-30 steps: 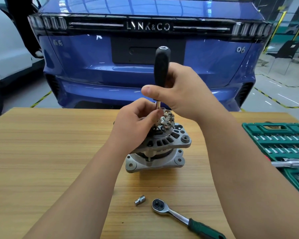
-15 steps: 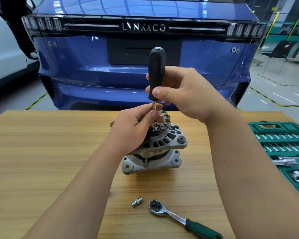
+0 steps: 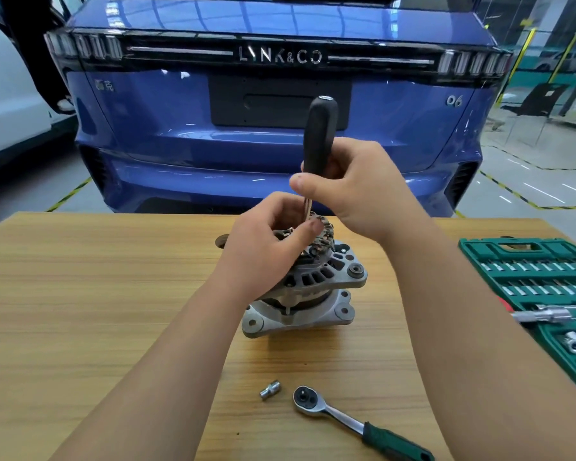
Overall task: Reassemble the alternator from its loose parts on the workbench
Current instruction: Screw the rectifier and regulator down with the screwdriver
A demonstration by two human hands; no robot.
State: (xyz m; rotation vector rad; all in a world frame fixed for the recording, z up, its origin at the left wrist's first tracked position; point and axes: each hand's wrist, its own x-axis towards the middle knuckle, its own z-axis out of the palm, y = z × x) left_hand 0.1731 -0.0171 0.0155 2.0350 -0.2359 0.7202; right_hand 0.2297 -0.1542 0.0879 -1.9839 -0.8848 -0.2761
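We see the alternator [image 3: 308,287] standing on end near the middle of the wooden workbench [image 3: 80,294], its wide mounting flange down on the wood and its vented rear housing up, with copper-coloured parts showing on top. The right hand [image 3: 356,191] is closed round the lower part of the black handle of a screwdriver [image 3: 318,138], thumb laid across the front, and the tool stands almost upright with its thin shaft running down into the top of the alternator. The left hand [image 3: 266,247] comes in from 7 o'clock and sits over the alternator's top at its 10 o'clock side, fingers curled, thumb and fingers pinching the shaft's lower end just above the copper-coloured parts; the tip itself is hidden from us. At 6 o'clock from the alternator, well apart from it, a small silver socket adapter [image 3: 270,390] lies on its side, and just beside that, toward 5 o'clock, lies a ratchet [image 3: 313,402] with a green grip. At 3 o'clock an open green socket case [image 3: 499,247] reaches off the bench's right edge, with rows of bits in it and a chrome bar [image 3: 546,316] lying across it. At 12 o'clock, beyond the bench, stands the rear of a blue car [image 3: 180,134], and part of a white car [image 3: 7,94] shows at 10 o'clock.
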